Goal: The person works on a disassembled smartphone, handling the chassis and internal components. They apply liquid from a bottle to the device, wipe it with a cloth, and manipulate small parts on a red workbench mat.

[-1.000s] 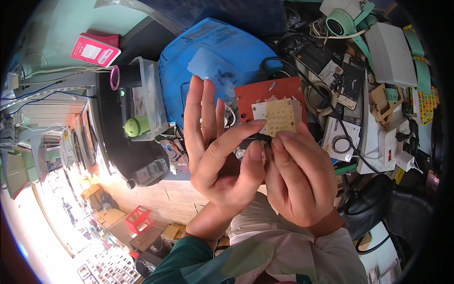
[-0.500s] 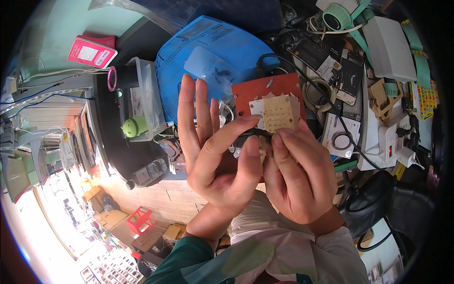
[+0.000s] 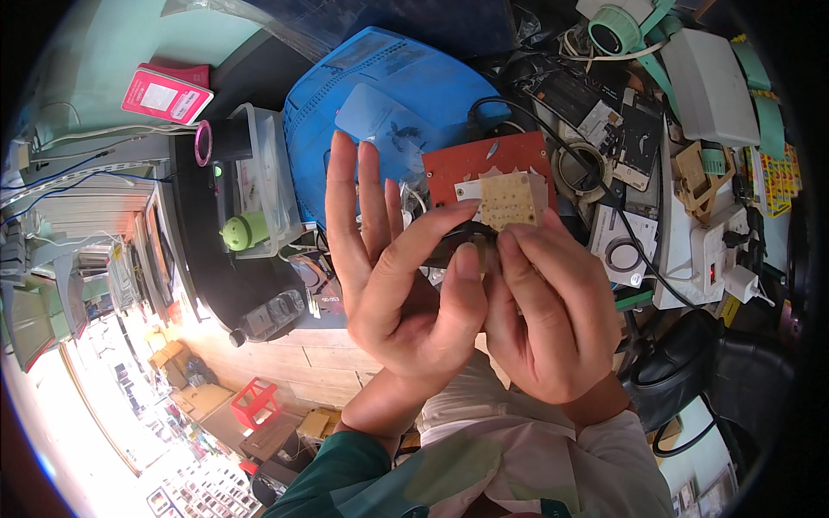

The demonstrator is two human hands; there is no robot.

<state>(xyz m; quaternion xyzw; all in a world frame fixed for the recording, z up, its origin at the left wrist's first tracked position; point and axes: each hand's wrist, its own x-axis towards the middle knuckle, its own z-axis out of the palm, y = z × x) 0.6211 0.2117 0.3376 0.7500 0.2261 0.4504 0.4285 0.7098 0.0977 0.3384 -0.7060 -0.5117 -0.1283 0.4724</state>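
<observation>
My left hand (image 3: 393,285) is raised over the bench, with its outer fingers stretched up and apart. Its bent index finger and thumb bracket a small dark curved piece (image 3: 473,228), partly hidden by the fingers; its kind cannot be made out. My right hand (image 3: 553,319) is closed, fingertips pinched at the right end of that same piece. Just beyond the fingertips is a tan perforated board (image 3: 508,200) with rows of small dots. Beneath it lies a red plate (image 3: 484,155) with worn patches.
A blue mat (image 3: 319,112) covers the back of the bench. To the left are a clear plastic bin (image 3: 268,164) and a green figure (image 3: 245,230). Phone parts (image 3: 639,138), a roll of tape (image 3: 580,168), a black cable (image 3: 643,246) and a power strip (image 3: 712,259) crowd the right.
Both hands have shifted very slightly, the left a little to the right. The grip around the dark piece looks the same.
</observation>
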